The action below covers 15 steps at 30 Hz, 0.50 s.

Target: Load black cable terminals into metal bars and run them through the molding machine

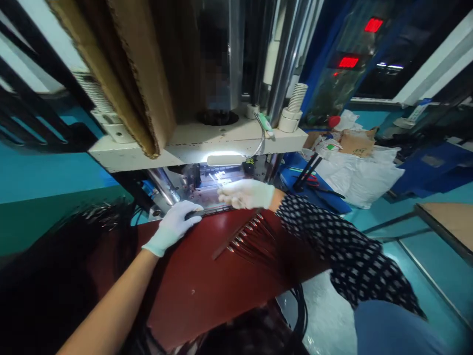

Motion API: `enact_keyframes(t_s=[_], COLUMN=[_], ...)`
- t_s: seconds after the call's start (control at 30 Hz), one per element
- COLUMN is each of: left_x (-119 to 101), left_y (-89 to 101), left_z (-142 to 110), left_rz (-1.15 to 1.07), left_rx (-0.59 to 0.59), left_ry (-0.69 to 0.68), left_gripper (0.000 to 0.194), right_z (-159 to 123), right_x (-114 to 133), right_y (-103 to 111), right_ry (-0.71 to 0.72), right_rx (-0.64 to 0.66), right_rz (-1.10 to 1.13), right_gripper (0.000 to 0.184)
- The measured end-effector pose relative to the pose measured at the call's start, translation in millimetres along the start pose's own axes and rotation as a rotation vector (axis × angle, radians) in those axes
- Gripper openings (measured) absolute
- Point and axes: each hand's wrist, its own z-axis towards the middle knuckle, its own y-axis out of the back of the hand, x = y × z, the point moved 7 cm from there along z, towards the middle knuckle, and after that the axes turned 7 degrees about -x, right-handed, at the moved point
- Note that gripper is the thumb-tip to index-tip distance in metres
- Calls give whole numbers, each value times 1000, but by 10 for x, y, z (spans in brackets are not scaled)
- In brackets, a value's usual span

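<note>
My left hand [175, 224], in a white glove, is at the front edge of the press opening. Its fingers and thumb close round the end of a dark bar [212, 212]. My right hand [246, 194], gloved too, reaches into the opening with curled fingers; what they hold, if anything, I cannot make out. Just beyond its fingertips, bright white pieces [223, 177] lie on the lit metal plate [205, 195]. Below my right hand a row of cables with shiny metal ends [246, 234] rests along a strip on the dark red table [192, 286].
The press's cream crosspiece [185, 148] hangs over the opening with a lamp [225, 160] under it. Cardboard [148, 74] stands on its left. On the right are a blue tray [328, 199] with tools, white bags [365, 177] and a small table [447, 222]. Black cables [302, 310] hang below.
</note>
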Motion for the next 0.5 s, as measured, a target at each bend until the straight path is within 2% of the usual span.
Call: enact_keyframes(t_s=[0.03,0.1,0.17,0.2,0.27,0.3,0.37,0.43,0.5], left_x=[-10,-28,-10,16,52,50,-30,-226,-521], left_y=[3,8,18,15,16,46,124,129,22], left_z=[-7,-24,-36,-40,-39,-28,10,54,74], left_rz=[-7,5,33,42,73,107,179,205,163], left_rx=[-1,-2,-8,4,30,4,-71,-74,19], left_ry=[-15,-45,-42,-21,12,20,15,-17,-75], left_gripper=[29,31,33,35,38,39,40,38,38], right_z=[-272,-966,-1682,-2054,-2800,-3073,-3413,-3555,-3604], right_x=[-70,-269,-545,-753,-1269,-1556,-2097,-2529,-2795], right_y=[89,399,1037,1382,2022,2186,2389,2508,2603], right_ry=[-47,-103,-59,-65,-134,-190,-261,-307,-330], right_rx=[95,252,-14,-214,-708,-809,-954,-1082,-1205], right_rz=[16,83,118,104,5,-39,-109,-179,-241], right_gripper=[26,34,40,42,44,43,41,42,41])
